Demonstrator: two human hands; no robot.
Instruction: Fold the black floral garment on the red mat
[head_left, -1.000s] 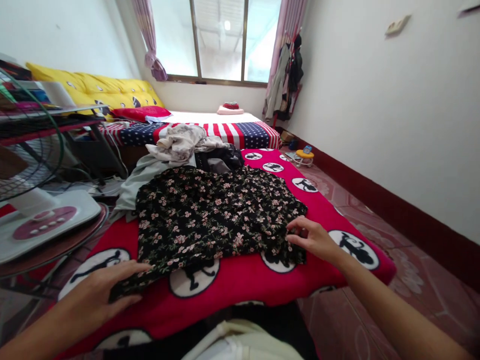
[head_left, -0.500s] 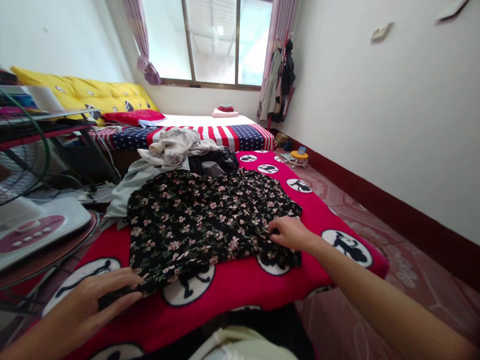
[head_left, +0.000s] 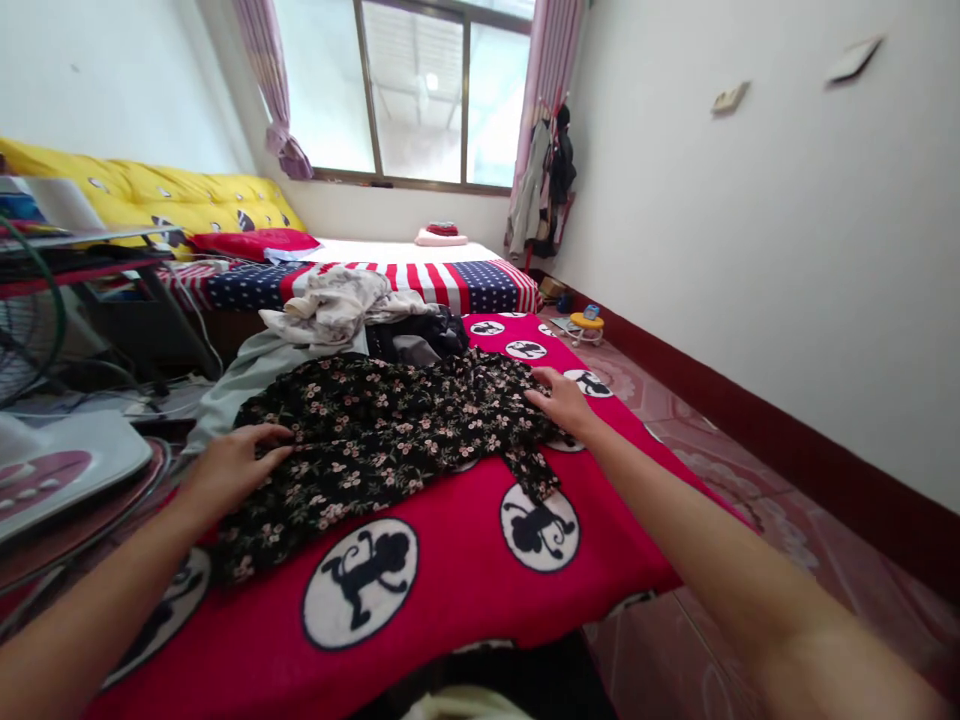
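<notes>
A black floral blouse (head_left: 390,415) lies spread on a red blanket (head_left: 450,560) printed with monkey figures in white circles. My left hand (head_left: 240,465) is at the blouse's left side, its thumb and fingers closed on the cloth near a crease. At the far right edge of the blouse, my right hand (head_left: 564,402) pinches the fabric. One sleeve (head_left: 531,472) points toward me below the right hand. The blouse's left end trails toward me under the left forearm.
A heap of grey and white clothes (head_left: 337,305) lies just behind the blouse. On the left are a white and pink appliance (head_left: 67,465) and a cluttered small table (head_left: 90,262). A bed (head_left: 360,252) stands by the window, and a yellow stool (head_left: 586,322) by the right wall.
Both hands have moved away from me along the blouse. Its near edge has drawn back, baring more of the blanket, and a sleeve now shows at the right. The view has shifted slightly.
</notes>
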